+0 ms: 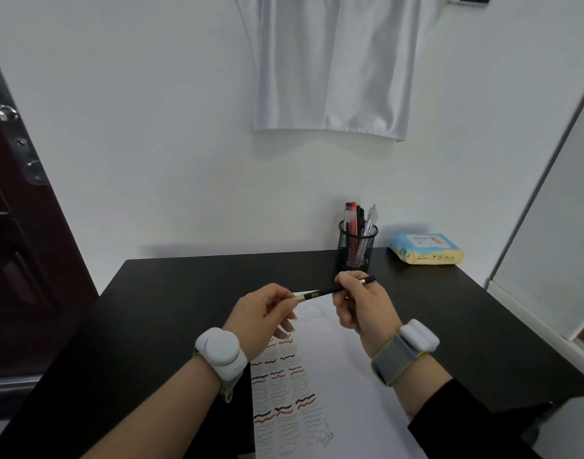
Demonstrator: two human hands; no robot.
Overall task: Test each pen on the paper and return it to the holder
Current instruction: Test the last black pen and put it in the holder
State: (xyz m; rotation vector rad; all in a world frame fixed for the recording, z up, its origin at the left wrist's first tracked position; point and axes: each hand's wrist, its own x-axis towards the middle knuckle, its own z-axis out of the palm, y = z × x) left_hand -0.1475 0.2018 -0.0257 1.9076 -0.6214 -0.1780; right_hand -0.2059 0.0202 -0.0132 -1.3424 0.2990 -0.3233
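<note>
Your left hand [267,313] pinches the pen's [330,289] left end; your right hand [360,303] grips its right half, above the paper [333,385], near the holder [357,248]. Pen's gold print unreadable.

- Table [184,293]: matt black top, smooth, faint grain-like texture; low sheen.
- Paper [346,385]: white sheet, matt, smooth, marked with red and black ink squiggles.
- Pen [330,289]: black barrel, smooth, with bright metallic bands; finish slightly glossy.
- Holder [356,250]: black wire mesh, metal in look, perforated wall, matt.
- Pens in the holder [360,217]: clear and red plastic, glossy.
- Wipes pack [426,250]: soft plastic film, blue and yellow, slight sheen, wrinkled.
- Wrist devices [221,356]: white hard plastic, smooth, satin; woven fabric bands.
- Hanging cloth [330,67]: white fabric, soft sheen, folded.
- Door [22,260]: dark wood-look panel; metal lock fittings, shiny.
</note>
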